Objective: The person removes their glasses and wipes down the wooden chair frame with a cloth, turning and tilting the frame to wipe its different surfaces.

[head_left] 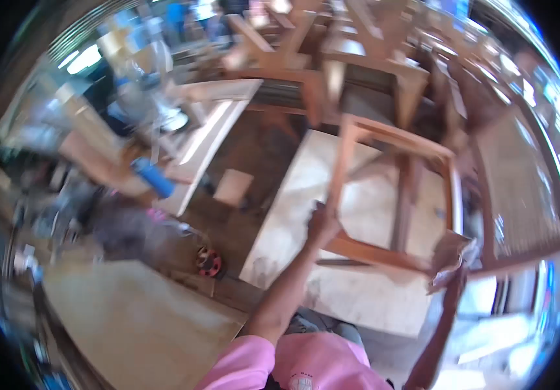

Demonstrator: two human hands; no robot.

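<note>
A reddish-brown wooden frame (379,254) stands tilted over a pale board, its middle open. My left hand (323,225) is closed around the frame's lower left part. Near its lower right corner, my right hand (457,274) holds a crumpled brownish sheet (452,252). Blur hides whether that sheet is cloth or sandpaper, and whether it presses on the wood. The pale board (277,240) lies beneath the frame, directly in front of my body.
Several wooden chair-like frames (273,62) are stacked behind. A large panelled piece (520,188) stands at the right. Another flat board (130,318) lies at lower left, near a red-and-black round object (208,262). At left, a blurred person's arm (94,159) is near a blue cylinder (153,177).
</note>
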